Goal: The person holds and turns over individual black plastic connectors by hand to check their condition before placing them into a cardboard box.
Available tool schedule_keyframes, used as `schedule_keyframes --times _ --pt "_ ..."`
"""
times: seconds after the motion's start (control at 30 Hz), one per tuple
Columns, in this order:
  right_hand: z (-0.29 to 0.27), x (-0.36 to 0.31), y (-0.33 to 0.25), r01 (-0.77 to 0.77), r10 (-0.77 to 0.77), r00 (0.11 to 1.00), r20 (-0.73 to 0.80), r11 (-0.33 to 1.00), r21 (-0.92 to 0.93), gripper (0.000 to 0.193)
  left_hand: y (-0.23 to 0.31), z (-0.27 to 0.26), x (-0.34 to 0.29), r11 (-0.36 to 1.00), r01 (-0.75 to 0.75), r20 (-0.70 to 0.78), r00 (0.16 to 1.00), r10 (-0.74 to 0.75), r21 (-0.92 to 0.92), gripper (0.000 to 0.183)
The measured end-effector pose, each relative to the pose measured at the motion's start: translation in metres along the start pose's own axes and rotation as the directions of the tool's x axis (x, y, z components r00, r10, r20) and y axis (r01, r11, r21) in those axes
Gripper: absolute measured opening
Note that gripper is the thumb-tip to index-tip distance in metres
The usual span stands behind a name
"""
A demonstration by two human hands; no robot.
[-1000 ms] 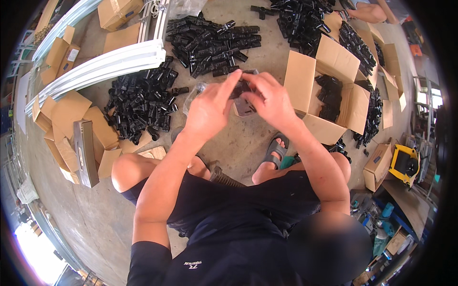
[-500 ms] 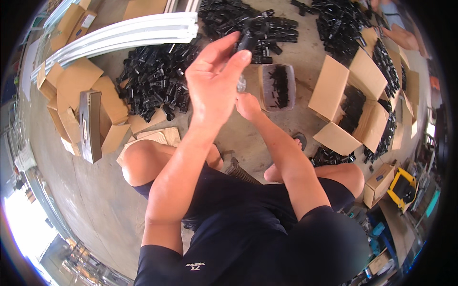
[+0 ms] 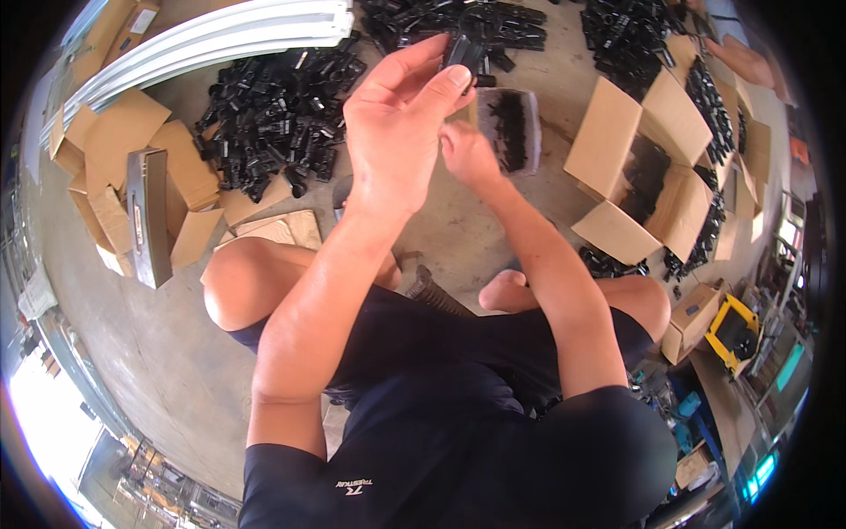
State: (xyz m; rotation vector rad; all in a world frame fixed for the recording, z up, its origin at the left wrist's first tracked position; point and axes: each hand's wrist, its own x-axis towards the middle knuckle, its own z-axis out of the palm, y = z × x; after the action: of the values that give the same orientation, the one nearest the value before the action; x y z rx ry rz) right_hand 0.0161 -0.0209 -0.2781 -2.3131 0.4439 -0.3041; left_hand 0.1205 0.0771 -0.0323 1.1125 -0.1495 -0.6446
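Note:
My left hand (image 3: 392,132) is raised in front of me, its thumb and fingers closed on a black plastic part (image 3: 466,51). The part is short and dark, and the fingers cover some of it. Close below and to the right, my right hand (image 3: 471,157) is curled with its fingertips turned in toward the left hand. Whatever the right fingers hold, if anything, is hidden. Beyond the right hand, a translucent plastic bin (image 3: 534,132) on the floor contains small black pieces. A large heap of black plastic parts (image 3: 269,115) lies to the left of my hands.
More black parts (image 3: 511,26) are piled ahead. Open cardboard boxes stand at right (image 3: 604,137) and left (image 3: 189,163). White metal profiles (image 3: 211,44) extend across the upper left. Another person's arm (image 3: 749,66) shows at the far right. My crossed legs frame a dark spring-like object (image 3: 432,291).
The whole view has shifted slightly. My right hand has moved up and closer to the black part in my left hand. A clear item beside the right fingers is no longer visible.

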Motion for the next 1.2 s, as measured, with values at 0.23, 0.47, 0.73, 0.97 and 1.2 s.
schedule_keyframes --times 0.23,0.47,0.73,0.97,1.2 --pt "-0.203 0.001 -0.088 -0.324 0.393 0.909 -0.140 0.876 0.358 0.019 -0.028 0.013 -0.014 0.948 0.255 0.101 0.966 -0.239 -0.189 0.033" --pt "-0.224 -0.034 -0.121 -0.038 0.345 0.890 -0.298 0.707 0.706 0.018 -0.045 0.038 -0.031 0.914 0.339 0.126 0.940 -0.318 -0.225 0.033" --pt "-0.216 -0.035 -0.128 -0.063 0.321 0.881 -0.346 0.807 0.587 0.014 -0.050 0.050 -0.052 0.893 0.360 0.158 0.932 -0.328 -0.272 0.031" --pt "-0.218 -0.038 -0.121 0.009 0.233 0.864 -0.446 0.879 0.477 0.011 -0.057 0.051 -0.052 0.905 0.342 0.171 0.936 -0.307 -0.251 0.029" --pt "-0.217 -0.038 -0.128 -0.044 0.175 0.869 -0.464 0.959 0.279 0.007 -0.054 0.053 -0.054 0.939 0.272 0.176 0.955 -0.237 -0.210 0.029"
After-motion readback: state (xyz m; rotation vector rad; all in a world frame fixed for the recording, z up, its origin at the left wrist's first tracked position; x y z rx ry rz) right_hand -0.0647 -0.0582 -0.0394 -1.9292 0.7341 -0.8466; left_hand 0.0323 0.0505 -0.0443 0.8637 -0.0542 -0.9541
